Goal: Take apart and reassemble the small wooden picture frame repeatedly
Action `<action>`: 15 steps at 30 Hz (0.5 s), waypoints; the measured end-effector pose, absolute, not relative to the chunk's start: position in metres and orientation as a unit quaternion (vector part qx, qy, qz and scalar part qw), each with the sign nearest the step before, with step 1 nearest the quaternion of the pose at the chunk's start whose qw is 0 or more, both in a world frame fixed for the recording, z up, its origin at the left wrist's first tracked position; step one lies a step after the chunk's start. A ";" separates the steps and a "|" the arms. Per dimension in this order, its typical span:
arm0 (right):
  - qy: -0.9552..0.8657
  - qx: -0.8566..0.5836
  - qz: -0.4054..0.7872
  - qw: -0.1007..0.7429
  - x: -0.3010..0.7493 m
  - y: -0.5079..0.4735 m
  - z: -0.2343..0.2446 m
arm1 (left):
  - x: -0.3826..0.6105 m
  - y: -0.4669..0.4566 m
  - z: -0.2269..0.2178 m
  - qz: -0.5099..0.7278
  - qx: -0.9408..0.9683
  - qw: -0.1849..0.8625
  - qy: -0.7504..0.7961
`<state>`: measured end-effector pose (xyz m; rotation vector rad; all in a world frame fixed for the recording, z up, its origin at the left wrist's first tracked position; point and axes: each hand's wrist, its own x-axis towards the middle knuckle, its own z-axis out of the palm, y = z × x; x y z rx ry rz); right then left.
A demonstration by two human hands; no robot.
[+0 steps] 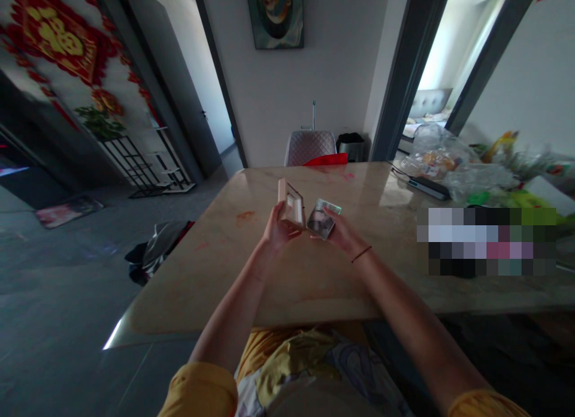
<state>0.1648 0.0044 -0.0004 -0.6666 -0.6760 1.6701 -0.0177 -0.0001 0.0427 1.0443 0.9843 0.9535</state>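
Note:
My left hand (277, 228) holds a small light wooden picture frame (291, 204) tilted up above the marble table (251, 267). Beside it, my right hand (344, 231) grips a small glass pane with a photo (322, 217), its left edge touching the frame. A thin dark band circles my right wrist. Both hands hover over the middle of the table, a little above its surface.
Plastic bags with food (438, 156) and green packets (516, 192) crowd the table's right side, with a dark flat device (426, 186) near them. A grey chair (311, 147) stands at the far edge. A dark bag (157, 249) lies on the floor at left.

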 end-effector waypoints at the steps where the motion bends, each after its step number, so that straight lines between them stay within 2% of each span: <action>1: -0.272 -0.316 0.698 0.582 0.164 0.007 -0.002 | -0.021 0.000 0.044 0.421 0.443 0.675 0.413; 7: -0.198 -0.352 0.609 0.682 0.177 0.020 0.001 | -0.036 0.003 0.044 0.332 0.399 0.815 0.256; 10: -0.163 -0.329 0.567 0.738 0.189 0.021 0.006 | -0.041 0.003 0.045 0.292 0.397 0.846 0.205; 15: -0.105 -0.275 0.583 0.757 0.203 0.020 0.011 | -0.046 0.004 0.044 0.245 0.392 0.870 0.172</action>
